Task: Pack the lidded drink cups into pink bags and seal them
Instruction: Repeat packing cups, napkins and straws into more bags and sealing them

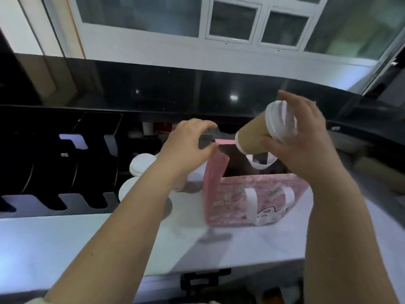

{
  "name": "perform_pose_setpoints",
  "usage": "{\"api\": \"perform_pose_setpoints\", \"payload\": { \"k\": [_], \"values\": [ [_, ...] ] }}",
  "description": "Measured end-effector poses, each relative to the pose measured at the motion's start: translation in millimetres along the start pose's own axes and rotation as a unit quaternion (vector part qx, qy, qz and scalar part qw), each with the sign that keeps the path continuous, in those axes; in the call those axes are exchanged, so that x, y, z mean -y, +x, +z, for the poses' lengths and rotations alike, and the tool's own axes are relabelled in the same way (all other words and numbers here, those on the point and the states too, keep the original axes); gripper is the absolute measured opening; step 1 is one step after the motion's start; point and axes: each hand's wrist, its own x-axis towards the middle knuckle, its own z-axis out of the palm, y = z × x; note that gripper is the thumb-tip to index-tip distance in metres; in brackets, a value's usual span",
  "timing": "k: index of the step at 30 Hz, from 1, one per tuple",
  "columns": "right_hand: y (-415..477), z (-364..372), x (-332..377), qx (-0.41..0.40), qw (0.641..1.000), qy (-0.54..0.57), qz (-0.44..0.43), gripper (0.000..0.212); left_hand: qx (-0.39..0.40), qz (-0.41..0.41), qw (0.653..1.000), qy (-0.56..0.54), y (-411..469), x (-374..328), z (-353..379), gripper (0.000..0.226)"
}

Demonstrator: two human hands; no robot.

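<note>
The right hand (306, 145) gripped the cup (252, 137) round its lid (281, 121) end, tilted above the bag (252, 200) on the counter (87, 238); the left hand (188, 141) pinched the bag's top edge, holding it open; the paper wall probably dented easily, so hold near the stiffer rim.

The white surface (65, 249) bears a pink bag (252, 205), standing open below the right grip (306, 139) and its cup (252, 137). Lidded cups (140, 164) stand below the left grip (188, 143), which pinches the bag's rim.
</note>
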Motion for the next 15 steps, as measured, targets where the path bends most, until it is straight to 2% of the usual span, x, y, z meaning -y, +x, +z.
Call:
{"api": "perform_pose_setpoints", "payload": {
  "k": [4, 8, 10, 12, 15],
  "values": [
    [1, -11, -36, 0.007, 1.000, -0.013, 0.013, 0.080, 0.061, 0.007, 0.997, -0.046, 11, -20, 33, 0.026],
    [7, -10, -61, 0.061, 0.998, -0.009, 0.000, 0.076, 0.084, 0.006, 0.996, 0.030, 18, -24, 56, 0.022],
    [11, -9, -71, 0.078, 0.997, -0.008, 0.002, 0.076, 0.081, -0.013, 0.994, 0.068, 19, -21, 61, 0.035],
    [13, -7, -81, 0.073, 0.997, -0.027, 0.009, 0.079, 0.106, -0.042, 0.991, 0.065, 17, -18, 62, 0.062],
    [13, -9, -88, 0.046, 0.999, -0.019, 0.006, 0.082, 0.156, -0.038, 0.986, 0.049, 13, -18, 63, 0.099]
  ]
}}
